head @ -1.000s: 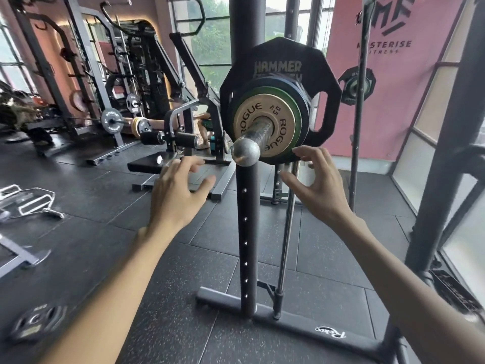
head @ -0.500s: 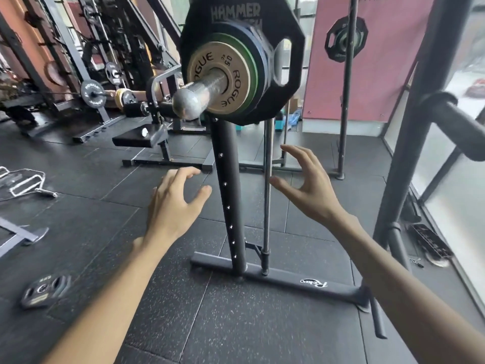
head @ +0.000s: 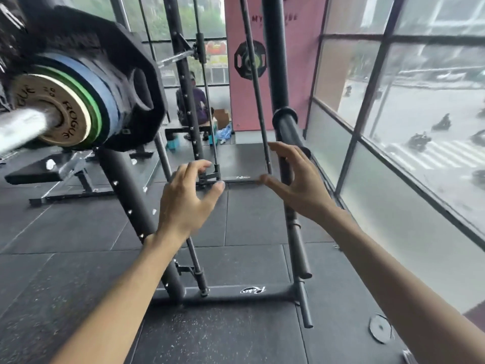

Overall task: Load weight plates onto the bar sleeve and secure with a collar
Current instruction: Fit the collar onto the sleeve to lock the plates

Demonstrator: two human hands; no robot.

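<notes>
While both hover mid-air, left hand (head: 185, 199) loosely spread, holding nothing, right hand (head: 298, 183) likewise, touching nothing.

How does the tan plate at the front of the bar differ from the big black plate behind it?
The tan plate is round and small; the black plate is far wider, with an angled edge and a grip hole. The tan plate sits outermost; the black plate sits behind a green plate and a blue plate. Both hang on the same bar sleeve.
</notes>
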